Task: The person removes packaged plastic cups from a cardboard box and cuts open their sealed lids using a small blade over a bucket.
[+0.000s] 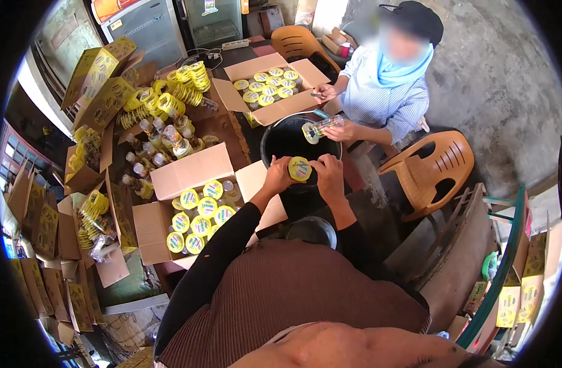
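A cup with a yellow printed lid is held over the black bucket, its lid turned up toward me. My left hand is closed around the cup's left side. On the other side, my right hand has its fingers bent against the lid's right edge; its fingertips are partly hidden. Left of my forearm stands an open carton filled with several yellow-lidded cups. A small grey bucket sits just below my hands.
Across the bucket a co-worker holds a clear cup and a small tool. Another open carton of cups stands behind. Stacked yellow lids and bottles crowd the left. An orange chair is at right.
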### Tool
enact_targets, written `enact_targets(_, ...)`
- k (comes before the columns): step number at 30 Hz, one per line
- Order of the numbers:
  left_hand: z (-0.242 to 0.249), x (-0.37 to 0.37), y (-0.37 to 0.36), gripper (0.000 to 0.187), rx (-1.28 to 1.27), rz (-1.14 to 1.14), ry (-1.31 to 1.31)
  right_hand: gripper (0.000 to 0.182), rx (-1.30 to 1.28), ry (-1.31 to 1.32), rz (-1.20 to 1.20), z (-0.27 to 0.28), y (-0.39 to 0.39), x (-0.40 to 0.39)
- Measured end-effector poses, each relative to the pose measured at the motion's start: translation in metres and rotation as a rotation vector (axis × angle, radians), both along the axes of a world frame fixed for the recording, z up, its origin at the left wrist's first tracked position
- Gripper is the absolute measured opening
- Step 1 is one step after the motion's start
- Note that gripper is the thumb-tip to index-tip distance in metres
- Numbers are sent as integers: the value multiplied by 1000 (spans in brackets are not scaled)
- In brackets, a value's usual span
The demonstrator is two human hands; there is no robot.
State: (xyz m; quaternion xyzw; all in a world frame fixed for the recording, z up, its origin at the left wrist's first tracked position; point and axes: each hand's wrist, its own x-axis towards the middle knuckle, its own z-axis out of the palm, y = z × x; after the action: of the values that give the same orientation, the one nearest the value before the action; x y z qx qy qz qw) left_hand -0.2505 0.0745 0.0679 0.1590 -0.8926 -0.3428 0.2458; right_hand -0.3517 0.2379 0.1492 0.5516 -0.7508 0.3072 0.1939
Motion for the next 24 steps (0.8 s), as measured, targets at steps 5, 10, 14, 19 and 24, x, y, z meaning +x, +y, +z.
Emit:
enact_targets(5,-2,-2,-1,74,-14,21,-1,19,-10,41,37,-2,-3,3)
enact_targets(10,7,-1,0,75,13,19,-45,19,9,59,2,-13,-2,-2)
enact_targets(14,4,0,-1,76,16,35,-23,18,3,39,-60,-18,11,-12)
enact_targets(19,1,0,1,79,-15,41,-31,20,-25,-2,-51,-18,23,-17)
enact_targets(24,1,-1,1,80,-34,45,-31,21,-122,-125,-121,-9,23,-9)
